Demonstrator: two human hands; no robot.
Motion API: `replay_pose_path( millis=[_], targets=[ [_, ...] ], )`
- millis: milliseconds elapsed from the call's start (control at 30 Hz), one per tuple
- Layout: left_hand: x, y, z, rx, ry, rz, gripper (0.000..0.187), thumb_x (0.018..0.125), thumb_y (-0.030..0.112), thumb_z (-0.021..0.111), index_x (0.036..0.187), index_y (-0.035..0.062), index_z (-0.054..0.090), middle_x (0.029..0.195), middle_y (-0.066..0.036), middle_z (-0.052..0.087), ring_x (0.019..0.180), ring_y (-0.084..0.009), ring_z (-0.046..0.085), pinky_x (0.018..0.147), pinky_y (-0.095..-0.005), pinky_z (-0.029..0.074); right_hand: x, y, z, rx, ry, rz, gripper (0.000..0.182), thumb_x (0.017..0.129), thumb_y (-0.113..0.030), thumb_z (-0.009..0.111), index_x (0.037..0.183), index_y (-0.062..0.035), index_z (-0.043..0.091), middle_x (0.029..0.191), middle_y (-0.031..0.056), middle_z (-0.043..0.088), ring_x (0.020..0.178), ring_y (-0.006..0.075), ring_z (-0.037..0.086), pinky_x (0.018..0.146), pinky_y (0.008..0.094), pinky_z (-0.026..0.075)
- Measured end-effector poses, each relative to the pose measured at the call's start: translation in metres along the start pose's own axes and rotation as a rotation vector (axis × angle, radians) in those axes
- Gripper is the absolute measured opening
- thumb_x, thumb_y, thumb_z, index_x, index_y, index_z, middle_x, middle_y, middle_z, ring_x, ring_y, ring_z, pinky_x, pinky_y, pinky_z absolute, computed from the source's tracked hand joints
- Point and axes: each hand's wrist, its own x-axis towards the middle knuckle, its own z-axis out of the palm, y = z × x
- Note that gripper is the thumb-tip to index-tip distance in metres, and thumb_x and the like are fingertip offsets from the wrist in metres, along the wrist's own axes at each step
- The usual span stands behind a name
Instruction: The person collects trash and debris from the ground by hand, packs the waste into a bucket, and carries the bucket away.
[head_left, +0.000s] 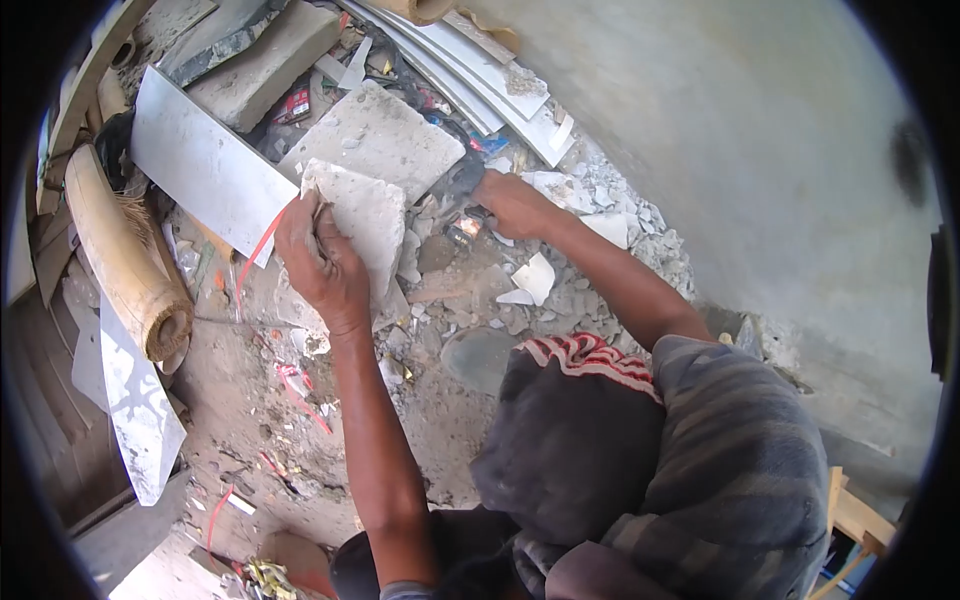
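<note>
Pale slab [367, 220] in left hand [325, 265], dark plastic [461, 180] at right hand [517, 206].

Uneven grey-brown dirt ground [225, 410], bearing jagged flat white shards [535, 278], pale grey broken rubble [652, 245] (heaped at right), and one thin red plastic-looking strip [312, 412].

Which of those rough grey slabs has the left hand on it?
The pale front slab: the left hand is on its left edge. It partly hides the second slab beyond it, while the third slab lies farther off, at upper left.
</note>
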Motion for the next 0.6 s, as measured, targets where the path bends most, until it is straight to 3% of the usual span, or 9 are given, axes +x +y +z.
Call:
replay_pose_path(
  millis=[100, 200, 300, 367, 400, 433, 533, 567, 600],
  targets=[
    [-0.013, 0.037, 0.007, -0.127, -0.032, 0.077, 0.04, 0.088, -0.008, 0.068, 0.125, 0.0044, 0.062, 0.111, -0.018, 0.066, 0.105, -0.0352, 0.064, 0.091, -0.0416, 0.052, -0.005, -0.003, 0.009, 0.047, -0.04, -0.007, 0.026, 0.07, -0.006, 0.071, 0.095, -0.0038, 0.066, 0.09, 0.0184, 0.063, 0.093, 0.0401, 0.062, 0.083, 0.0507, 0.049],
    [-0.022, 0.07, 0.011, -0.278, -0.333, -0.008, 0.048, 0.081, -0.011, 0.066, 0.125, 0.0067, 0.063, 0.116, -0.019, 0.063, 0.109, -0.0381, 0.061, 0.091, -0.0428, 0.052, -0.011, -0.04, -0.021, 0.168, -0.179, -0.007, 0.026, 0.07, -0.008, 0.071, 0.095, -0.0022, 0.067, 0.087, 0.0189, 0.065, 0.088, 0.0398, 0.064, 0.08, 0.0489, 0.05],
    [-0.055, 0.061, 0.028, -0.521, -0.612, -0.281, 0.044, 0.087, 0.003, 0.07, 0.13, 0.0063, 0.062, 0.123, -0.018, 0.061, 0.115, -0.035, 0.06, 0.1, -0.0421, 0.047, -0.017, -0.083, -0.066, 0.466, -0.567, 0.099, 0.025, 0.07, -0.01, 0.072, 0.092, -0.0007, 0.068, 0.088, 0.0192, 0.069, 0.087, 0.038, 0.066, 0.075, 0.0458, 0.051],
    [-0.074, 0.057, 0.04, -0.667, -0.721, -0.475, 0.049, 0.087, 0.012, 0.074, 0.133, 0.0044, 0.06, 0.129, -0.017, 0.059, 0.122, -0.0315, 0.057, 0.105, -0.0407, 0.043, -0.014, -0.08, -0.075, 0.308, -0.62, 0.153, 0.026, 0.071, -0.01, 0.072, 0.095, -0.0011, 0.067, 0.088, 0.0193, 0.069, 0.087, 0.036, 0.067, 0.076, 0.0426, 0.051],
    [-0.081, 0.061, 0.045, -0.746, -0.739, -0.578, 0.054, 0.086, 0.017, 0.076, 0.136, 0.0033, 0.058, 0.133, -0.017, 0.058, 0.126, -0.0294, 0.055, 0.108, -0.0399, 0.042, -0.011, -0.075, -0.08, 0.227, -0.642, 0.18, 0.027, 0.071, -0.01, 0.072, 0.096, -0.0012, 0.067, 0.089, 0.0194, 0.07, 0.087, 0.0351, 0.068, 0.077, 0.041, 0.052],
    [-0.088, 0.064, 0.048, -0.824, -0.763, -0.683, 0.06, 0.086, 0.021, 0.078, 0.138, 0.0023, 0.056, 0.136, -0.017, 0.056, 0.129, -0.0273, 0.052, 0.11, -0.0391, 0.04, -0.008, -0.067, -0.085, 0.366, -0.565, 0.2, 0.031, 0.069, -0.006, 0.074, 0.098, -0.0005, 0.068, 0.086, 0.0172, 0.069, 0.083, 0.031, 0.068, 0.078, 0.0385, 0.052],
    [-0.101, 0.069, 0.049, -0.981, -0.749, -0.756, 0.075, 0.081, 0.024, 0.083, 0.143, -0.0002, 0.05, 0.144, -0.017, 0.05, 0.136, -0.0234, 0.046, 0.113, -0.0376, 0.038, -0.007, -0.042, -0.067, 0.475, -0.356, 0.199, 0.035, 0.066, -0.003, 0.076, 0.1, 0.0004, 0.069, 0.084, 0.0135, 0.07, 0.079, 0.0251, 0.067, 0.078, 0.037, 0.053],
    [-0.103, 0.068, 0.048, -0.919, -0.77, -0.764, 0.081, 0.079, 0.023, 0.084, 0.146, -0.0005, 0.045, 0.141, -0.017, 0.054, 0.132, -0.0233, 0.05, 0.111, -0.0377, 0.04, -0.01, -0.04, -0.058, 0.539, -0.311, 0.135, 0.035, 0.07, -0.001, 0.076, 0.103, 0.0013, 0.068, 0.088, 0.0107, 0.072, 0.08, 0.0196, 0.068, 0.077, 0.0344, 0.054],
    [-0.101, 0.067, 0.045, -0.868, -0.832, -0.792, 0.076, 0.079, 0.021, 0.083, 0.143, 0.0001, 0.048, 0.137, -0.017, 0.057, 0.128, -0.0244, 0.053, 0.109, -0.0377, 0.041, -0.009, -0.039, -0.059, 0.676, -0.414, 0.194, 0.034, 0.073, -0.001, 0.076, 0.106, 0.0012, 0.068, 0.09, 0.0107, 0.072, 0.081, 0.0186, 0.068, 0.077, 0.0333, 0.054]
  ],
)
